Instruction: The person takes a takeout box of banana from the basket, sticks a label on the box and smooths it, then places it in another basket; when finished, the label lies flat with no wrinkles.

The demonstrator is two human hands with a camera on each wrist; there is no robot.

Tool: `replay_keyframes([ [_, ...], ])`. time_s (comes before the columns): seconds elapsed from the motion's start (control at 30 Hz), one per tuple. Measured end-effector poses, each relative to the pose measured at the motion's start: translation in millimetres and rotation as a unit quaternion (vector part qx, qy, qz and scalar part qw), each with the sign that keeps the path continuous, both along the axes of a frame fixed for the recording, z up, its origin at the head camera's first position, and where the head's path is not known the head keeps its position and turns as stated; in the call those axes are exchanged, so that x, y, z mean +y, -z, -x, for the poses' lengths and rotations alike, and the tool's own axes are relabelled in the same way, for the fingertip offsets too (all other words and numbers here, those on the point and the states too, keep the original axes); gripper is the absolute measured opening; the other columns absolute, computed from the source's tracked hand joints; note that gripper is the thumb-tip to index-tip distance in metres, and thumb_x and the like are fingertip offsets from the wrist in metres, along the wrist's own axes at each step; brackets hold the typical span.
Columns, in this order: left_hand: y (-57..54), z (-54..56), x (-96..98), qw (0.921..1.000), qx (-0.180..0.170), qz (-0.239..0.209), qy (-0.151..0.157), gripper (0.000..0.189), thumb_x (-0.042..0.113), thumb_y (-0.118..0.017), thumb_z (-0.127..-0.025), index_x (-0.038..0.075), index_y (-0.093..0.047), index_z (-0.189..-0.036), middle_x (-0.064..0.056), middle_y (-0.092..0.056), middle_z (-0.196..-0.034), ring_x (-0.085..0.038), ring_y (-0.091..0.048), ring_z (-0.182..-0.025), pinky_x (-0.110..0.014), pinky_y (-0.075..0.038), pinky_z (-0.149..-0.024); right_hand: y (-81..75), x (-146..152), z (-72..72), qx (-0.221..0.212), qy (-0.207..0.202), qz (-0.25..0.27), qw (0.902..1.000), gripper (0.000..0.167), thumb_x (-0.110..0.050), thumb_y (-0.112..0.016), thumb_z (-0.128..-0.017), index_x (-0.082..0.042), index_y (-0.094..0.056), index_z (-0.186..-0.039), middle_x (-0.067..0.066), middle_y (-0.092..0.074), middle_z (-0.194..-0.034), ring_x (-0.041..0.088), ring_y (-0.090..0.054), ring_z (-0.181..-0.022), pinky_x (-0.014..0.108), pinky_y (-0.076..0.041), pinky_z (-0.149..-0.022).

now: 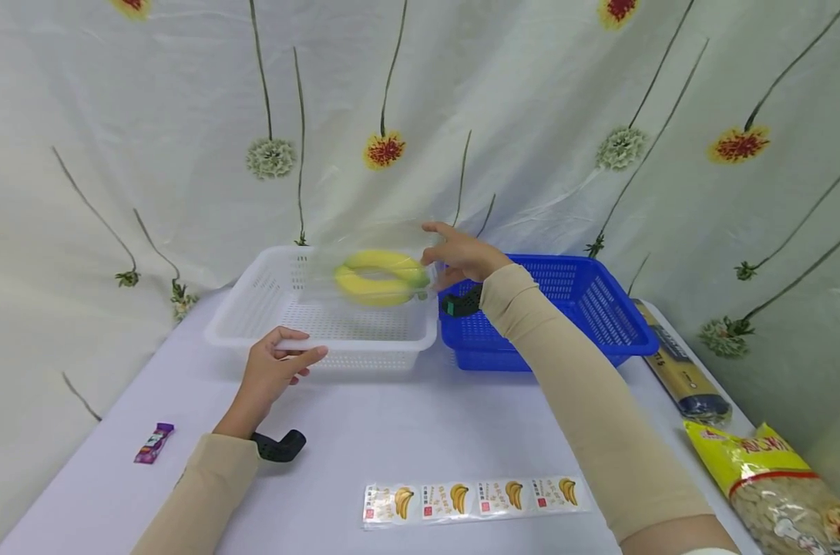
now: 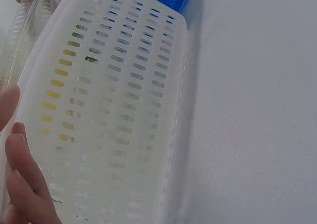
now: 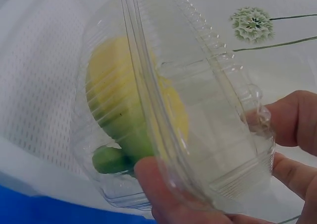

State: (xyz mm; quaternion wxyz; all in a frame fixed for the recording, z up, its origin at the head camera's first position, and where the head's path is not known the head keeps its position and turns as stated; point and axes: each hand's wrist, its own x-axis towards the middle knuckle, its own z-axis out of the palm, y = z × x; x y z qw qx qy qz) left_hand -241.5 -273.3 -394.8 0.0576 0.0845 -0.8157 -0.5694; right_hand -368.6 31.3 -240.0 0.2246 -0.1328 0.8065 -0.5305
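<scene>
In the head view, my right hand (image 1: 467, 254) holds a clear plastic clamshell box (image 3: 218, 105) by its right end, over the white basket (image 1: 371, 346). Yellow bananas (image 1: 364, 291) with green ends lie inside the box, curved into a ring. The right wrist view has the thumb and fingers around the box's end, with its ribbed lid standing up from the base. My left hand (image 1: 270, 374) pinches the front rim of the white basket, thumb outside. Through the slots of the basket wall, patches of yellow show in the left wrist view.
A blue basket (image 1: 531, 361) stands against the white one's right side. In front lies a strip of banana stickers (image 1: 472, 499). A purple-wrapped snack (image 1: 154, 443) is at left. A long yellowish packet (image 1: 683, 370) and a yellow-topped bag (image 1: 781, 493) lie at right.
</scene>
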Motion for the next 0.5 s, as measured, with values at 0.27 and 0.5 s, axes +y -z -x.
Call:
replay_keyframes([
  [0.27, -0.3, 0.6, 2.8, 0.9999, 0.013, -0.002, 0.004, 0.055, 0.029, -0.087, -0.095, 0.003, -0.058, -0.133, 0.005, -0.076, -0.096, -0.019, -0.072, -0.081, -0.027, -0.056, -0.070, 0.1, 35, -1.7, 0.010, -0.010, -0.001, 0.9999, 0.082, -0.005, -0.059, -0.108, -0.024, -0.016, -0.175, 0.021, -0.030, -0.172, 0.029, -0.067, -0.085, 0.046, -0.062, -0.093],
  [0.5, -0.8, -1.9, 2.5, 0.9999, 0.012, -0.003, 0.003, 0.056, 0.030, -0.087, -0.095, 0.003, -0.057, -0.134, 0.005, -0.075, -0.095, -0.018, -0.071, -0.079, -0.027, -0.056, -0.069, 5.2, 68, -4.6, 0.007, -0.021, 0.010, 0.9997, 0.079, -0.006, -0.054, -0.111, -0.024, -0.012, -0.176, 0.027, -0.033, -0.169, 0.053, -0.055, -0.136, 0.054, -0.057, -0.103],
])
